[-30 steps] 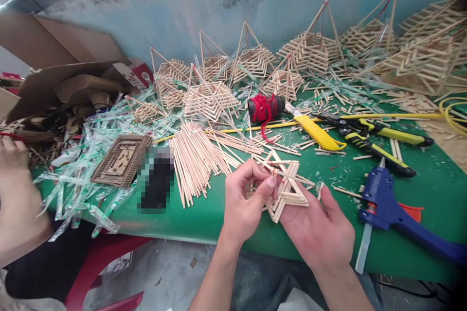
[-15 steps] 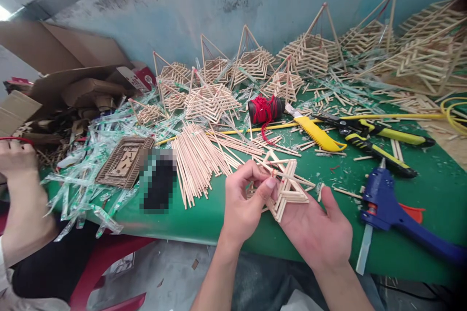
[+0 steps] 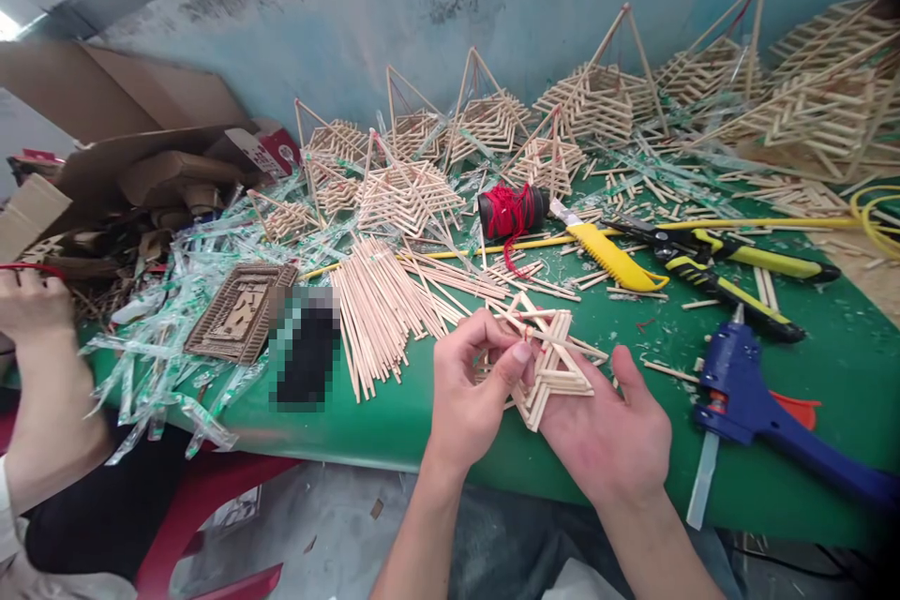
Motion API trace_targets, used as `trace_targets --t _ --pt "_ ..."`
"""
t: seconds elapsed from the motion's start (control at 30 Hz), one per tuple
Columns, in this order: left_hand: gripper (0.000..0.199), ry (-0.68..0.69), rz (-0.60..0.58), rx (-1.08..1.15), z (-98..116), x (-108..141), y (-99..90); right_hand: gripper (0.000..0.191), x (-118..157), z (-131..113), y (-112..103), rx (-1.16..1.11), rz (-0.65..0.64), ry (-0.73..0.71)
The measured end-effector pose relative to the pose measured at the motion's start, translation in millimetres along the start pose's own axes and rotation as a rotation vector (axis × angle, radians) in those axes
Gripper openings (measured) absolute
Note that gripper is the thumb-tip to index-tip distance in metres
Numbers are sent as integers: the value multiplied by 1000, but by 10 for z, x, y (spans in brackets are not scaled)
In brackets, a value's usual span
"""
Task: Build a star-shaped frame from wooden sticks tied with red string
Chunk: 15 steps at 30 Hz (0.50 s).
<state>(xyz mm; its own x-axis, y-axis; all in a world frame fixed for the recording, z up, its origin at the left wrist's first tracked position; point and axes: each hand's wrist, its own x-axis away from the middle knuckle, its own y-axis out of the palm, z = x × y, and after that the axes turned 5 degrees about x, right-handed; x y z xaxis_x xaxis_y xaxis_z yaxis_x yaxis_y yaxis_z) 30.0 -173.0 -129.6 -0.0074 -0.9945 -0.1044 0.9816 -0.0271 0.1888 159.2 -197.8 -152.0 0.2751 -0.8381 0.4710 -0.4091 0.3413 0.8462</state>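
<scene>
My left hand pinches a small star-shaped frame of wooden sticks between thumb and fingers, near a red thread tie. My right hand is palm up beneath the frame, thumb spread apart, and the frame rests over its fingers. The right fingertips are hidden behind the sticks. A fan of loose wooden sticks lies left of my hands. To the right is a blue glue gun with a clear glue stick in it.
Behind my hands lie a spool of red thread, a yellow utility knife and yellow-black pliers. Stick lanterns line the wall. Plastic wrappers and a cardboard piece are left. A co-worker's arm shows far left.
My right hand has shifted slightly left under the star frame, its thumb rising a little. My left hand keeps its pinch, almost unmoved.
</scene>
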Motion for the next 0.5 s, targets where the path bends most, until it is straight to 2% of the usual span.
trace_targets --t 0.17,0.5 --pt "25 -4 -5 12 5 5 7 55 -10 9 -35 4 -11 13" --pt "24 -25 -4 81 40 -4 -23 54 -18 29 32 -12 -21 4"
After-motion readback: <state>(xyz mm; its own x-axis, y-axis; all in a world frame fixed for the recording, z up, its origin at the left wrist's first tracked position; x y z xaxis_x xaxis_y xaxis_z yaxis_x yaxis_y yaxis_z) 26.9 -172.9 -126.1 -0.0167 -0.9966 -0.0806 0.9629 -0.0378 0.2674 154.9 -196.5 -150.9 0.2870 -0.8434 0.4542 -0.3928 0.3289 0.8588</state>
